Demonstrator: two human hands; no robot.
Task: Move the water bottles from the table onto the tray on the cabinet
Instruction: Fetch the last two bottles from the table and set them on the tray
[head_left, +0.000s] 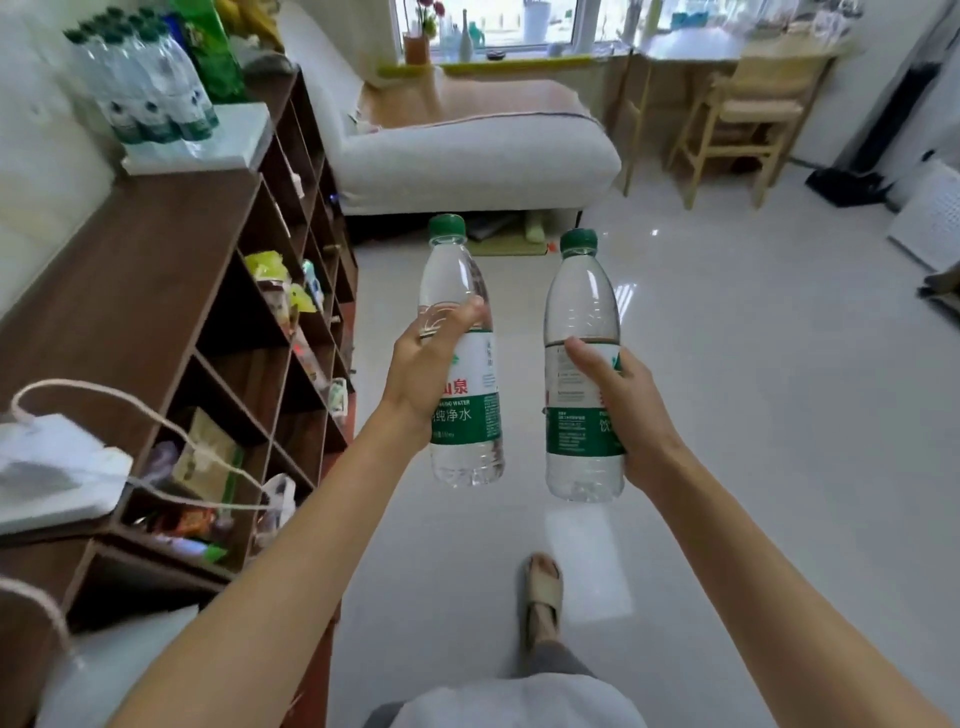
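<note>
Left hand (423, 374) wraps its curled fingers and thumb around the label band of the left bottle (462, 358), held upright in the air over the pale tiled floor (727, 415); right hand (631, 410) grips the right bottle (582, 374) in the same manner, thumb lying across the white part of the label. Both bottles are clear plastic with green screw caps, ribbed shoulders and a green-and-white wrap label bearing red and white characters; they stand side by side, near but apart. Further bottles of the same kind, the bottle cluster (145, 83), stand packed together on the white tray (218, 150) atop the dark brown cabinet (130, 291) at left, well apart from the held pair. Open cabinet compartments hold assorted packets. A white sofa (467, 150) lies beyond, and a sandalled foot (542, 597) shows below.
</note>
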